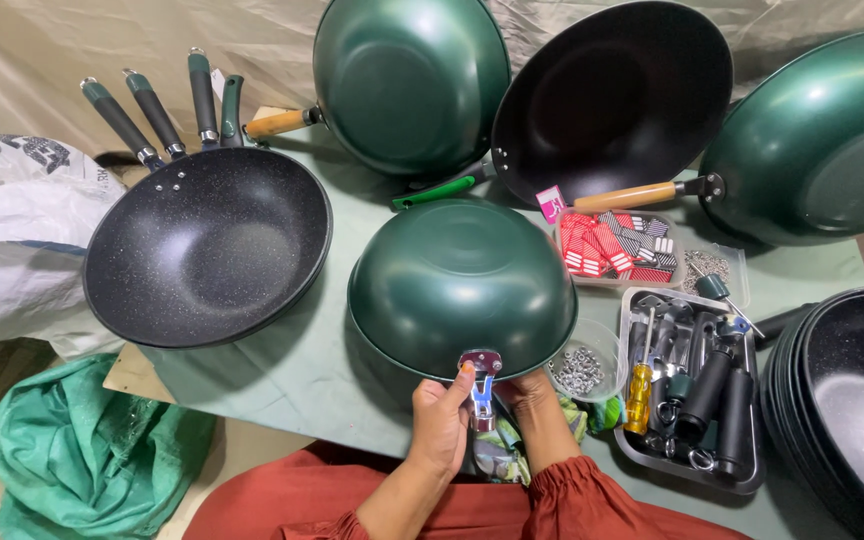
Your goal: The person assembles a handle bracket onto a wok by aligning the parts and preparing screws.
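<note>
Green upturned wok [457, 280] just beyond both hands; left hand [442, 420], right hand [532, 395] pinch its metal bracket [480, 361].

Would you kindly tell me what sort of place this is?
Likely a cookware assembly bench: many woks, a tray of handles and tools, and a bracket on the upturned wok.

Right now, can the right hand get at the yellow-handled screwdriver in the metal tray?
Probably yes: the right hand sits beside the metal tray, and the yellow-handled screwdriver lies uncovered at its near-left edge.

Tool tray [742, 478], black wok [202, 250] (speckled), perhaps washers [580, 368]
</note>
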